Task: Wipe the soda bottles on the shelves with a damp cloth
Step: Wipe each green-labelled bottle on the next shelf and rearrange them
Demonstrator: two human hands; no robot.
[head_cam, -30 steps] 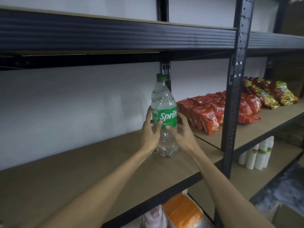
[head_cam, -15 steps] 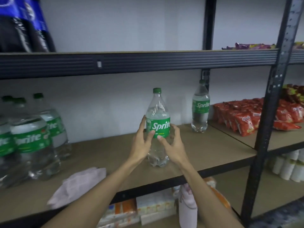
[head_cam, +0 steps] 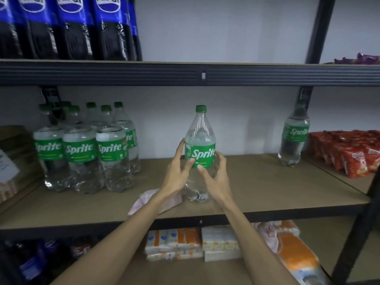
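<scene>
Green-label bottle [head_cam: 200,130] between left hand [head_cam: 176,173], right hand [head_cam: 216,178].

Pink cloth [head_cam: 144,200] half behind the left forearm [head_cam: 131,229]; Pepsi bottles [head_cam: 76,27] with tops beyond the upper edge.

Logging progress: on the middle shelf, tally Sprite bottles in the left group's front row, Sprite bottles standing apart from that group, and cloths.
Front-row Sprite bottles: 3
Sprite bottles apart: 2, the held bottle and the far-right bottle
Cloth: 1
Total: 6
</scene>
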